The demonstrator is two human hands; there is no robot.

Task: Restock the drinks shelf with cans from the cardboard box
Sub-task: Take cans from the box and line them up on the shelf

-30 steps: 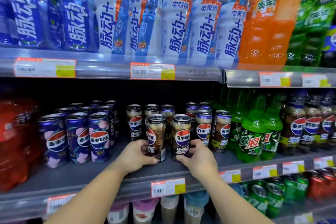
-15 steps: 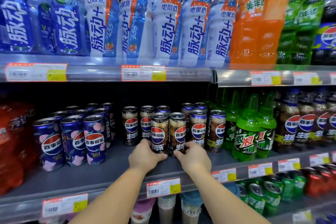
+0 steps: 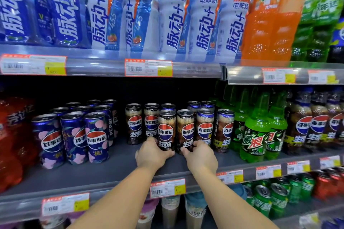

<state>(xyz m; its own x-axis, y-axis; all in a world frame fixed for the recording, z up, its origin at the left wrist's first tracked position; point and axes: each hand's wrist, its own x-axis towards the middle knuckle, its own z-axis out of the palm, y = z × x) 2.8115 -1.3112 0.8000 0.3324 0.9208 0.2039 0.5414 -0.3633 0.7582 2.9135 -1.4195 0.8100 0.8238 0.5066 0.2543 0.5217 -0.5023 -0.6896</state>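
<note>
Head view, middle shelf (image 3: 115, 169). Progress: 2 dark cans placed upright at front of cola block, side by side, touching. Left hand (image 3: 151, 154) curled round base of left can (image 3: 167, 130); right hand (image 3: 200, 155) curled round base of right can (image 3: 187, 131). Release apparently pending; open shelf space at front suggests more to stock. Cardboard box out of sight, remaining count unknown. Labels: 百事可乐 and 生可乐 on dark cans; PEPSI and 桃 on purple cans (image 3: 74, 135); 脉动+ 电解质 on bottles above (image 3: 175, 16); 激浪 on green bottles (image 3: 256, 132).

Glossy metal cans (image 3: 166, 130) on a matt grey shelf (image 3: 104, 171).
</note>
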